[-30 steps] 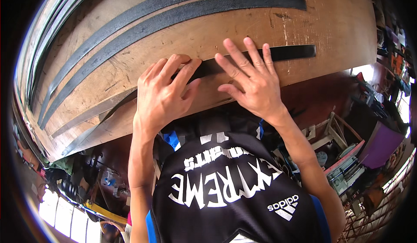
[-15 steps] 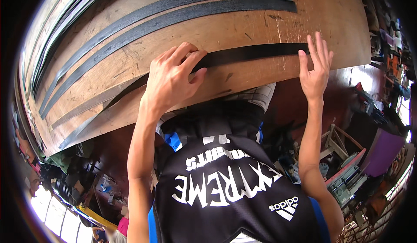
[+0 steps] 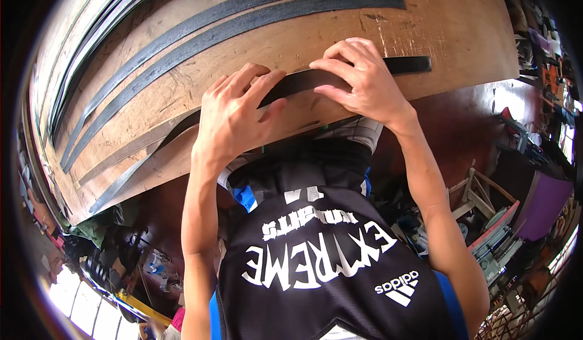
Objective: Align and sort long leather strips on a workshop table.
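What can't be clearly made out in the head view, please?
- Head view: stretches of the near black strip, hidden behind the left hand and right hand.
- Head view: upper ends of the dark strips at upper left, cut off by the top edge.
- Head view: the pale-blue item at lower left, too small to identify.

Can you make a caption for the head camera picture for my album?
Left hand and right hand at a dark strip on a wooden tabletop, more dark strips lying beyond.

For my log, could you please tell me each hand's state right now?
Left hand: open, loosely curled, at the black strip.
Right hand: open, loosely curled, over the same strip.
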Demonstrator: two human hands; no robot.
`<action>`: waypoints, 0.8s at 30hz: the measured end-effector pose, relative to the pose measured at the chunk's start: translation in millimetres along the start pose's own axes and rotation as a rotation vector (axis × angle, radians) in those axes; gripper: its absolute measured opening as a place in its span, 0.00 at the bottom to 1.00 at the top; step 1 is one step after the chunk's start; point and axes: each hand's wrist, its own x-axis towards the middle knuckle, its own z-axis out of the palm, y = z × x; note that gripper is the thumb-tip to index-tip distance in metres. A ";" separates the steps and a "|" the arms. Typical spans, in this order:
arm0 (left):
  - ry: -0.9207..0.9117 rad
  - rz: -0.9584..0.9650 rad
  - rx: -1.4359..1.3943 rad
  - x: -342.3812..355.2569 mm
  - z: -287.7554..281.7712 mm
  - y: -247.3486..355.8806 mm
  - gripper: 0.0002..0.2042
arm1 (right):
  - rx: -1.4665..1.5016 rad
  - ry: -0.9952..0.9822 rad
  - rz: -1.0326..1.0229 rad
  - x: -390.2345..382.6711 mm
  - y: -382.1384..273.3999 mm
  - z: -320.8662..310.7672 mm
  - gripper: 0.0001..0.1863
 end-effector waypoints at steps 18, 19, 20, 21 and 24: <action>-0.028 -0.110 -0.120 2.3 -9.3 -13.7 0.21 | 0.011 0.017 0.017 -9.2 37.3 -30.5 0.16; -0.032 -0.110 -0.125 2.4 -8.0 -14.1 0.21 | 0.026 0.017 0.001 -8.5 37.2 -29.3 0.16; -0.024 -0.096 -0.107 2.3 -7.9 -15.1 0.21 | 0.044 0.018 -0.019 -6.8 37.4 -27.3 0.16; -0.016 -0.083 -0.089 2.5 -7.8 -15.9 0.22 | 0.085 0.036 -0.023 -5.4 38.3 -24.7 0.16; -0.021 -0.089 -0.100 4.3 -7.7 -15.3 0.23 | 0.151 0.015 0.010 -3.6 41.0 -23.6 0.15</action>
